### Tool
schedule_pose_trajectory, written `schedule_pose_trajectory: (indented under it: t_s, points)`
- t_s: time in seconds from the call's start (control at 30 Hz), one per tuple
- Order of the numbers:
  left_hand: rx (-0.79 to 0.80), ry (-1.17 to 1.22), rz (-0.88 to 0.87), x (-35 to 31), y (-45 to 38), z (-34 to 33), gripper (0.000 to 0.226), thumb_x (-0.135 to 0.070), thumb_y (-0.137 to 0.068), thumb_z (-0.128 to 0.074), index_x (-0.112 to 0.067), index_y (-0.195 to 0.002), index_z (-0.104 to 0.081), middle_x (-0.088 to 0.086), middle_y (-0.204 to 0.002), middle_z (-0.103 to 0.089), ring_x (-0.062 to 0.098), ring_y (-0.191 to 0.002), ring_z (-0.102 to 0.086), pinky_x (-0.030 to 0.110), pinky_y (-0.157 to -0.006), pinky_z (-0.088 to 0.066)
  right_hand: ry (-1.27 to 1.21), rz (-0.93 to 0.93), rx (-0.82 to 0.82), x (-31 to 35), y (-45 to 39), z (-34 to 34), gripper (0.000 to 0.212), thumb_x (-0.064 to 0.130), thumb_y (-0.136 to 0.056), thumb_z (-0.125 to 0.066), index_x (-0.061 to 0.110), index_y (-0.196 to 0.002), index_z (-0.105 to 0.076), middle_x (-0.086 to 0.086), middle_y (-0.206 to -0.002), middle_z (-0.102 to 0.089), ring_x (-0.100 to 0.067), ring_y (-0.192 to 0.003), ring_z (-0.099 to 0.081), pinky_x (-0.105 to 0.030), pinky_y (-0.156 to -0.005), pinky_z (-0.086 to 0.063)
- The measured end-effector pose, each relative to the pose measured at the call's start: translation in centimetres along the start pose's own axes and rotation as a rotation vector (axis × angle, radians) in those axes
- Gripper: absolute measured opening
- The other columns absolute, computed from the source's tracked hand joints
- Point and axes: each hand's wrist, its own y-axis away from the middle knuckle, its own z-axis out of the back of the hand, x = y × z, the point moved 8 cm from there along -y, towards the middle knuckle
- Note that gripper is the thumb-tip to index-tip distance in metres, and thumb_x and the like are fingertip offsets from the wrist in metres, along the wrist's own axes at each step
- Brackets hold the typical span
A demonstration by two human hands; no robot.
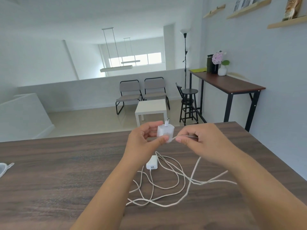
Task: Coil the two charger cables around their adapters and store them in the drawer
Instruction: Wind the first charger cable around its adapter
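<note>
My left hand [142, 138] holds a white charger adapter [165, 132] above the table, prongs pointing up, thumb pressed on its lower front. Just to its right, my right hand [202, 140] pinches that adapter's white cable [188, 136] close to the plug end. From there the cable drops to the dark wooden table [66, 171] and runs into loose tangled loops [167, 185]. A second white adapter [152, 162] lies flat on the table below my hands, its own cable mixed into the same tangle. No drawer is in view.
A clear plastic object [4, 169] sits at the table's left edge. Beyond the far edge stand a small white table [151, 107], two grey chairs [142, 93], a black stool [189, 105] and a tall side table [229, 85] along the right wall.
</note>
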Motion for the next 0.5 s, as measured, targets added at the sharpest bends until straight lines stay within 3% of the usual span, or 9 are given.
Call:
schedule_pose_trajectory:
  t_s: [0.13,0.23,0.37,0.43,0.5]
  points:
    - [0.132,-0.027,0.020,-0.4,0.7,-0.2,0.041,-0.007,-0.076,-0.080,-0.026,-0.112,-0.070,-0.002,-0.095,-0.076,0.014,-0.089,-0.070,0.029,-0.084,-0.056,-0.056,-0.008,0.008,-0.3,-0.9,1.0,0.008,0.035,-0.082,-0.072,0.029,-0.078,-0.073,0.006,-0.059,-0.062,-0.002,-0.054,-0.049,-0.014,-0.057,-0.040]
    - [0.229,-0.062,0.051,-0.4,1.3,-0.7,0.043,-0.008,-0.077,-0.080,-0.025,-0.115,-0.071,-0.001,-0.093,-0.075,0.011,-0.086,-0.069,0.023,-0.077,-0.055,-0.121,0.019,0.063,0.2,-1.6,1.1,0.006,0.031,-0.076,-0.079,0.028,-0.075,-0.074,0.004,-0.055,-0.060,-0.001,-0.053,-0.049,-0.017,-0.061,-0.044]
    - [0.363,-0.082,0.054,-0.5,1.9,-1.1,0.044,-0.012,-0.079,-0.079,-0.024,-0.120,-0.069,0.000,-0.102,-0.075,0.017,-0.091,-0.067,0.035,-0.087,-0.055,-0.209,0.069,0.112,0.9,-2.5,1.4,0.008,0.022,-0.073,-0.082,0.025,-0.078,-0.077,0.012,-0.069,-0.070,-0.003,-0.065,-0.062,-0.021,-0.068,-0.051]
    - [0.386,-0.030,0.054,-0.7,2.2,-0.8,0.044,-0.012,-0.079,-0.078,-0.022,-0.121,-0.068,0.004,-0.105,-0.074,0.021,-0.093,-0.066,0.040,-0.091,-0.054,-0.276,0.076,0.130,0.9,-2.7,1.4,0.009,0.023,-0.074,-0.081,0.024,-0.082,-0.077,0.007,-0.076,-0.073,-0.017,-0.073,-0.067,-0.030,-0.073,-0.054]
    - [0.383,0.031,0.062,-0.7,2.4,-0.5,0.045,-0.012,-0.077,-0.077,-0.022,-0.120,-0.069,0.007,-0.103,-0.074,0.022,-0.092,-0.066,0.041,-0.092,-0.053,-0.393,0.069,0.132,0.4,-2.8,1.1,0.012,0.026,-0.072,-0.077,0.022,-0.083,-0.077,0.002,-0.077,-0.074,-0.020,-0.071,-0.066,-0.029,-0.069,-0.054]
